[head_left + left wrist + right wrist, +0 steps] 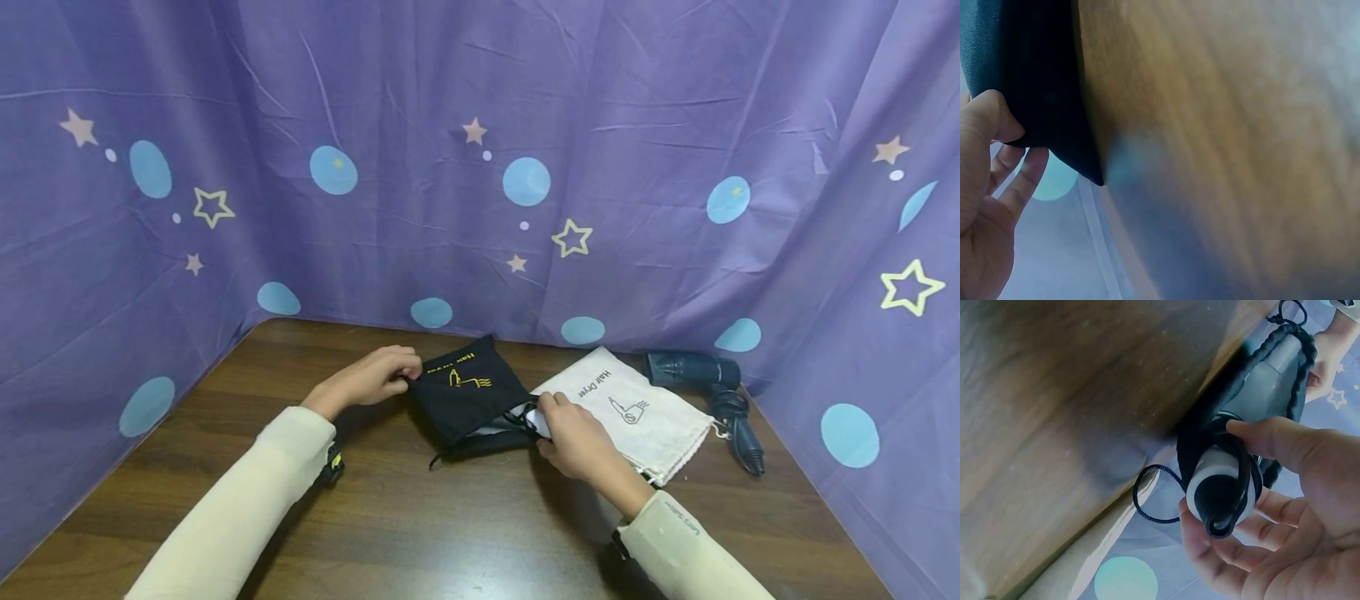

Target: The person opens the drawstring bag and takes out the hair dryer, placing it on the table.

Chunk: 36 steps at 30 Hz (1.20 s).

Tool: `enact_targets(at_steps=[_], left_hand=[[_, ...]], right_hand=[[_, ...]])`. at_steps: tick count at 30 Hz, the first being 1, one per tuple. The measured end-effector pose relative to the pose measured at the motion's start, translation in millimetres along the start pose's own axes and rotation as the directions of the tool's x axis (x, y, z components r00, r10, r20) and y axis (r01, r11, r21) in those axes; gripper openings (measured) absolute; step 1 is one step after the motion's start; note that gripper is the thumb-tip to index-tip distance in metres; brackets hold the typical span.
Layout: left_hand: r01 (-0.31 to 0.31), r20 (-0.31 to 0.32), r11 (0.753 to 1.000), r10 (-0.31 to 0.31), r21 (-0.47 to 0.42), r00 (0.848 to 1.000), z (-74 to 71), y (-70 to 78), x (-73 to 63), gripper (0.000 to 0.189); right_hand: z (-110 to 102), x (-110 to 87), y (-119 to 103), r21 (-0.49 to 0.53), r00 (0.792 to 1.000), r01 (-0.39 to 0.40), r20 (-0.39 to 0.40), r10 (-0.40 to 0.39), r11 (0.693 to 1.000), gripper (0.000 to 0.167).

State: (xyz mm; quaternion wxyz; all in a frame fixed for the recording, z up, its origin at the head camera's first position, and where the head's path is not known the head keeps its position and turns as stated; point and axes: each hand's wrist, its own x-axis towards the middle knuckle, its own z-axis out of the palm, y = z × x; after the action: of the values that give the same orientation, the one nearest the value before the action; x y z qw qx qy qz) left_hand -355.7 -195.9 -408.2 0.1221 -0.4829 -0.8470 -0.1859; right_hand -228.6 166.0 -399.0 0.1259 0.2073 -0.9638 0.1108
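Note:
A black drawstring bag (468, 392) with a yellow "Hair Dryer" print lies tilted on the table between both hands. My left hand (375, 377) pinches its closed-end corner between thumb and fingers; the left wrist view shows the dark cloth (1041, 81) hanging from that grip. A white hair dryer (1266, 381) is partly inside the bag, seen through the open mouth. Its handle end, with a black cord wrapped on it, sticks out. Around this handle curl the fingers of my right hand (576, 435), thumb on the cord. The dryer's far end is hidden by cloth.
Right of the black bag lies a white drawstring bag (637, 412) with a dark "Hair Dryer" print. Beyond it, a dark blue hair dryer (686, 369) with a coiled cord lies near the table's right edge. A purple curtain (420, 208) hangs behind the wooden table (435, 533).

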Motion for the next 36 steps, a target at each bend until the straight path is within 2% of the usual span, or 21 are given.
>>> enact_targets(at_steps=[9,15,18,21,28,36], left_hand=[[-0.002,0.032,1.000,0.001,0.024,0.999,-4.2,3.1,6.3,0.029],[0.093,0.125,0.996,-0.094,0.020,0.988,-5.7,21.8,12.5,0.033],[0.110,0.173,0.994,-0.107,-0.006,0.979,-6.4,29.6,14.6,0.034],[0.097,0.190,0.995,-0.090,-0.031,0.978,-6.6,33.8,15.6,0.031],[0.026,0.148,0.998,-0.018,-0.056,0.989,-3.9,30.3,16.3,0.026],[-0.011,0.119,0.998,0.018,-0.058,0.993,-3.4,26.6,16.9,0.026]], right_hand=[[0,-0.5,8,0.017,1.000,0.018,-0.010,-0.018,1.000,0.038],[1,3.4,6,0.004,1.000,-0.013,0.001,0.013,1.000,0.041],[2,5.4,2,-0.006,1.000,-0.029,0.010,0.029,1.000,0.040],[3,7.0,-1,-0.022,0.999,-0.038,0.007,0.038,0.999,0.040],[3,9.0,-5,-0.049,0.998,-0.056,0.012,0.057,0.997,0.039],[2,7.4,-2,-0.059,1.000,0.017,-0.020,-0.018,0.998,0.035]])
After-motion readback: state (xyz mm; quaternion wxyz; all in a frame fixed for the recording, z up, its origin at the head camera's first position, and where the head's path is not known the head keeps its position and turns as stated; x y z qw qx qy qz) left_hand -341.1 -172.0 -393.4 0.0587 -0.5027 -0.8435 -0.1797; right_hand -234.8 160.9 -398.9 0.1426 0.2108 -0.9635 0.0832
